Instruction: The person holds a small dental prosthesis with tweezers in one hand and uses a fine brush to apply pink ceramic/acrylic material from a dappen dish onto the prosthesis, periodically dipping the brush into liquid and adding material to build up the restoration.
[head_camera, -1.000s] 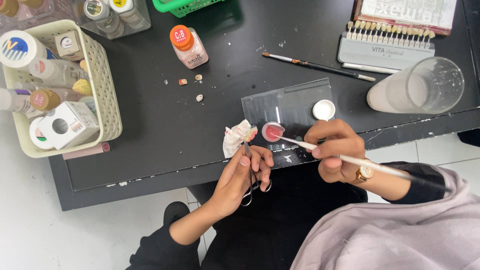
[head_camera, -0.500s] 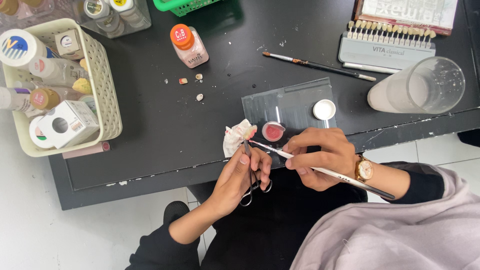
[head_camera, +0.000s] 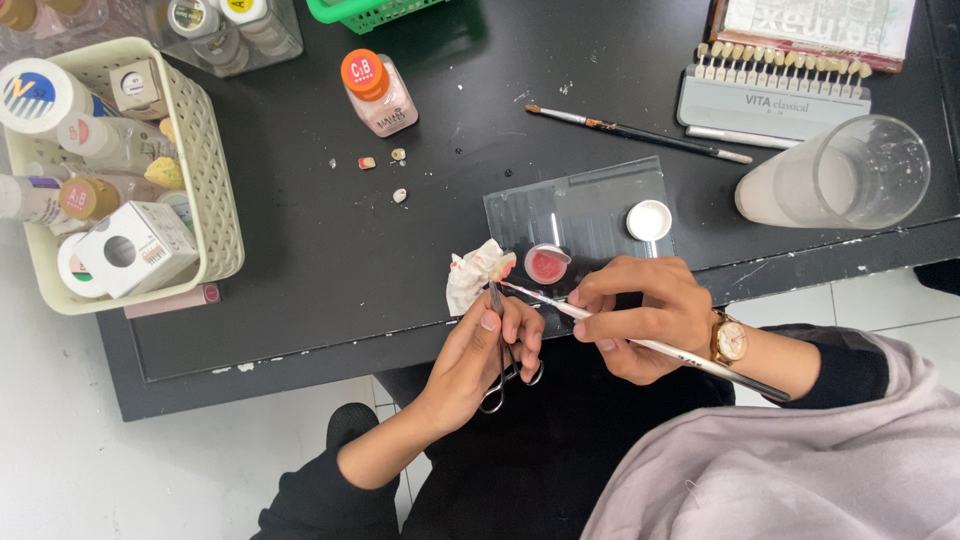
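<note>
Steel forceps (head_camera: 500, 345) in left hand (head_camera: 480, 355); right hand (head_camera: 645, 315) grips slim brush (head_camera: 640, 342).

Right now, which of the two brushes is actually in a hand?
The white-handled brush in the right hand, its tip by the pink dish. The dark-handled brush lies untouched on the table.

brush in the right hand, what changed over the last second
The right hand swung the brush leftward: its tip left the small pink dish and now meets the piece clamped in the forceps. The left hand kept hold of the forceps beside the tissue; the glass slab stayed put.
</note>
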